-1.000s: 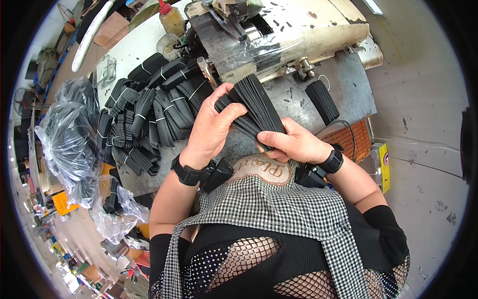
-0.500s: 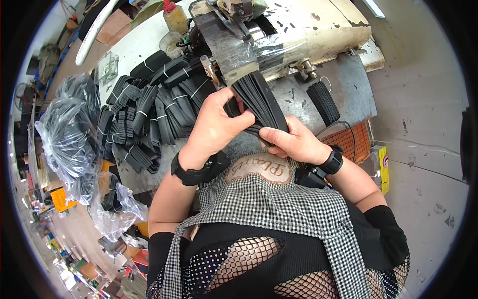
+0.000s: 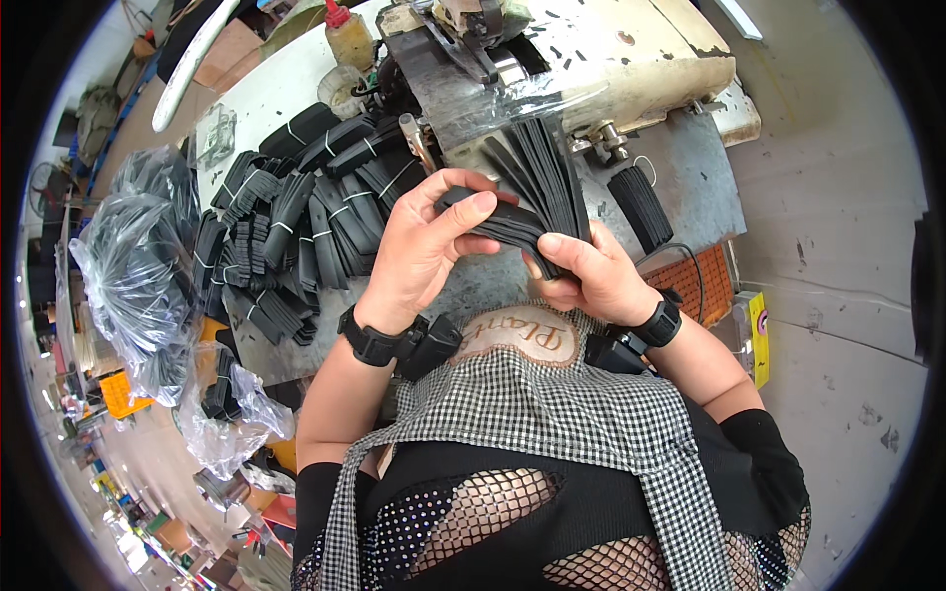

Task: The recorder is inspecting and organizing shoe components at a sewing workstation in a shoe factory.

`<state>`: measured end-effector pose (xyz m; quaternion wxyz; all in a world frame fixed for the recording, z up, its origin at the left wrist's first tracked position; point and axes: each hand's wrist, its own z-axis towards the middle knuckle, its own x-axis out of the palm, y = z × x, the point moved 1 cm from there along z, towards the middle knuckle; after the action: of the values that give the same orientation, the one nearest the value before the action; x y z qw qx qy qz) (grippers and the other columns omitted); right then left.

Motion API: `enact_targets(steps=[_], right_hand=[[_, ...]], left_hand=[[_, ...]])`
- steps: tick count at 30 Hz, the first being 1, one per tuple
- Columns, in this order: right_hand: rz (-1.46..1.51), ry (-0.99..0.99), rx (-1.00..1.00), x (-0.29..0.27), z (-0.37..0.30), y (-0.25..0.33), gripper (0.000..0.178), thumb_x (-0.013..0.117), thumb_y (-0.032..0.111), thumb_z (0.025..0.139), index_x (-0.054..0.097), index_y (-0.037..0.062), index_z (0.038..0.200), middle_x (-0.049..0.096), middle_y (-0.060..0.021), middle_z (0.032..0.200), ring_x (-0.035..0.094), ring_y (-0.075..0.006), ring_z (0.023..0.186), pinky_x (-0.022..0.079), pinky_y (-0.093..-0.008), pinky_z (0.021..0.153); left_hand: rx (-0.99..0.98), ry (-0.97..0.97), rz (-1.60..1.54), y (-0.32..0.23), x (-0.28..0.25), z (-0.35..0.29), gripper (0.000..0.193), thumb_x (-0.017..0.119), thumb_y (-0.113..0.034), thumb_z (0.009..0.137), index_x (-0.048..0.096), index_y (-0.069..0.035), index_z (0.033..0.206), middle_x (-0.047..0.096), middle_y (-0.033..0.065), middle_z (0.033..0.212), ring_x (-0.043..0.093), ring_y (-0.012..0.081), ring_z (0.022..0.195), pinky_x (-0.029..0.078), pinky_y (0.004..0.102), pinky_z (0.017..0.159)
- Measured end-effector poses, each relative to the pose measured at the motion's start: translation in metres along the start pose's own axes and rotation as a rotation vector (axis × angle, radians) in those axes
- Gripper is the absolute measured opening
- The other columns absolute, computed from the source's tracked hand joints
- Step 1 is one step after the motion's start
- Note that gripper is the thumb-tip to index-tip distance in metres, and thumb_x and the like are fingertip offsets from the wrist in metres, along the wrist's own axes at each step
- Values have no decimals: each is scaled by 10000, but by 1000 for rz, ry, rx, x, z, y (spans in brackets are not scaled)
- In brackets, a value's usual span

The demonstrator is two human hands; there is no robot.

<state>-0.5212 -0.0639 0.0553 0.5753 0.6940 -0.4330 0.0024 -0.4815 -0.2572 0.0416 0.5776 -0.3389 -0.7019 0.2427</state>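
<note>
A stack of flat black strips point(image 3: 552, 177) is fanned out between my two hands, over the front of the metal table. My right hand point(image 3: 588, 268) pinches the near end of the stack, thumb on top. Around several strips bent off to the left, my left hand point(image 3: 439, 231) is closed, its thumb lying over them. The far ends of the other strips spread apart and point toward the machine. To the left lies a heap of tied black strip bundles point(image 3: 340, 212). Another bundle point(image 3: 641, 207) lies at the right, near the table's edge.
A cream-coloured machine point(image 3: 591, 74) stands at the back, with small black scraps on it. A bottle with a red cap point(image 3: 348, 37) and a clear cup point(image 3: 342, 91) stand behind the heap. Clear plastic bags point(image 3: 138, 266) hang at the left. An orange-brown crate point(image 3: 695, 281) is at right.
The strips have fanned open, with part of the stack now bent to the left in my left hand. My right hand keeps its grip on the near end.
</note>
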Motion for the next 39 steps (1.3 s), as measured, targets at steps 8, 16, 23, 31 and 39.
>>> enact_targets(steps=[8,16,23,31,39], right_hand=[[141,76,13,0,0,1,293,490,312,952,525,31,872,361,43,538,266,-42,423,192,-216,400],[64,76,42,-1,2,-1,299,494,308,963,526,42,830,364,49,546,261,-39,427,186,-215,398],[48,45,74,0,2,-5,285,500,297,956,511,49,815,367,50,558,268,-41,440,191,-216,401],[61,59,93,0,2,-5,270,506,292,951,520,49,834,371,52,561,268,-38,441,196,-213,402],[22,18,106,1,2,-6,270,505,296,950,506,69,803,373,53,565,271,-38,444,201,-211,406]], left_hand=[[110,54,59,1,2,-4,342,676,-51,839,544,-6,1152,645,113,1068,641,140,921,534,250,796],[125,-36,68,0,14,-2,359,708,9,786,534,19,1099,646,89,1001,635,130,876,532,259,797],[118,-41,139,-2,15,-2,431,719,43,750,507,15,1124,627,75,1020,615,126,913,511,272,849],[108,5,124,-3,16,-2,455,696,81,733,493,12,1135,591,65,1053,589,126,966,484,278,891],[138,9,208,2,16,1,526,593,116,735,446,38,1234,583,66,1109,579,133,1010,466,280,916]])
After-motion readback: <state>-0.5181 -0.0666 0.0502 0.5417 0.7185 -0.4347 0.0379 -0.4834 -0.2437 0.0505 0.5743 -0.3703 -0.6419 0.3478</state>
